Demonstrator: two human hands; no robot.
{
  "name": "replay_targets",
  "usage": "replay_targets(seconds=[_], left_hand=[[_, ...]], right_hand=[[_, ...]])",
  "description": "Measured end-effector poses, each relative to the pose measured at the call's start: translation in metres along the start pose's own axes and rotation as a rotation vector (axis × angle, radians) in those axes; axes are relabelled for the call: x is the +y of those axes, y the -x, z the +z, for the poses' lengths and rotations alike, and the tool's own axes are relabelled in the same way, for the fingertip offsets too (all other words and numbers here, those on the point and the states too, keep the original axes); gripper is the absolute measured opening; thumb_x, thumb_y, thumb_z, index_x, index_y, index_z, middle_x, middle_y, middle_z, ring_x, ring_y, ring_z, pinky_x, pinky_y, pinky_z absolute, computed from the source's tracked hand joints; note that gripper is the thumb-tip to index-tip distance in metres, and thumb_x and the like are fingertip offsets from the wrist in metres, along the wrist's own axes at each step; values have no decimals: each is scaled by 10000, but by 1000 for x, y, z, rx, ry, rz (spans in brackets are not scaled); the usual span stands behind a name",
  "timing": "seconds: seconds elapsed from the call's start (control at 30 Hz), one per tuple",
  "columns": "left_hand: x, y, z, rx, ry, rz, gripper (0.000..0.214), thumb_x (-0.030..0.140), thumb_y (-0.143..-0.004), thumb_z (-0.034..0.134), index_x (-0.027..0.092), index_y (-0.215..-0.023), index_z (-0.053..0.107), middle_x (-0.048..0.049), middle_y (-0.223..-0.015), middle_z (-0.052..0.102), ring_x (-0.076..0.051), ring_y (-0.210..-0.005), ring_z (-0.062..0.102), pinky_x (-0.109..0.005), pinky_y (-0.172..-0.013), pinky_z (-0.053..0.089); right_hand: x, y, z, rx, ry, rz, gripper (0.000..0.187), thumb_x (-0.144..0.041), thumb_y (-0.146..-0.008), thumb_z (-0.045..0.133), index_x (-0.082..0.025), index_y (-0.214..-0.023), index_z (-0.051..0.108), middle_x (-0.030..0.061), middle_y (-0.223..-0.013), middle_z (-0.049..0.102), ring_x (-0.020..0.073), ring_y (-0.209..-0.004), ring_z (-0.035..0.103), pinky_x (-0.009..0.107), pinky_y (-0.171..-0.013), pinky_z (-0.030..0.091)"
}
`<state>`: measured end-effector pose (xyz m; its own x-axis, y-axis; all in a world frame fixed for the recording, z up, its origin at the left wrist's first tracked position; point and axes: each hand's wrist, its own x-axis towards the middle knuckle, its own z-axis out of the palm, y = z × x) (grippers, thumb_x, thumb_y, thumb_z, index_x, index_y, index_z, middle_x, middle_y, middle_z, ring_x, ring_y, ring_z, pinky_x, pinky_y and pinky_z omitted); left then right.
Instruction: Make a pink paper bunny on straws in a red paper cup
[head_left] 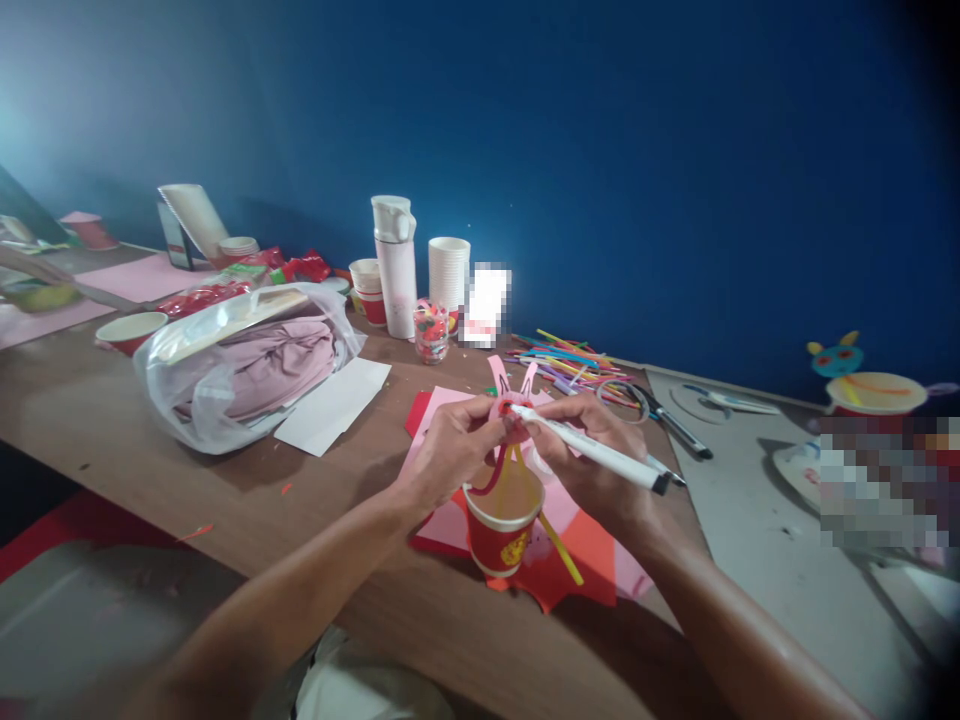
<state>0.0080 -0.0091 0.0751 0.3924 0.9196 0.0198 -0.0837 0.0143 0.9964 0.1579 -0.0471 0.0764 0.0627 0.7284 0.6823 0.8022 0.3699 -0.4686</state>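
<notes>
A pink paper rabbit head (514, 428) with two long ears is pinched in my left hand (448, 452), above a red paper cup. My right hand (613, 470) grips a white marker (596, 450), its tip at the rabbit's face beside a red patch. Below both hands stands the red-and-white paper cup (501, 535) with a gold print. A dark red strip and yellow strips reach up from the cup toward the head, and a yellow straw (561, 548) slants out at its right. Pink paper (431, 505) and red paper (592, 560) lie under the cup.
Left stands a clear plastic bag (187, 410) with pink cloth and a white card (334, 405). Behind are a tumbler (396, 270), stacked cups (448, 275) and a small clear jar (431, 335). Colored sticks (570, 362) and a box cutter (679, 425) lie right; a decorated cup (874, 393) sits beyond.
</notes>
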Motion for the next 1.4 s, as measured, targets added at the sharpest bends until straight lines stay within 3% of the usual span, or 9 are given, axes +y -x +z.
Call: replay_targets(seconds=[0.27,0.6,1.4], left_hand=[[1,1,0,-13,16,-2,258,330,-746,636,129,-890,708,-17,-669,605,-98,-585,496,-212,-523,385],[1,1,0,3,14,-10,208,253,-766,601,121,-891,702,-19,-679,604,-92,-589,492,-206,-528,387],[-1,-1,0,12,24,13,181,208,-747,604,124,-867,709,-7,-652,586,-78,-563,455,-195,-519,350]], right_hand=[[-1,-1,0,-1,9,5,74,-276,-738,636,-218,-693,639,-22,-633,662,107,-504,570,208,-468,408],[-1,0,-1,-22,-28,29,60,-242,-721,644,-213,-670,632,-38,-599,639,75,-434,510,187,-418,367],[-12,-4,-2,-58,-40,31,123,-300,-741,610,-209,-660,629,-22,-594,638,93,-466,544,198,-479,416]])
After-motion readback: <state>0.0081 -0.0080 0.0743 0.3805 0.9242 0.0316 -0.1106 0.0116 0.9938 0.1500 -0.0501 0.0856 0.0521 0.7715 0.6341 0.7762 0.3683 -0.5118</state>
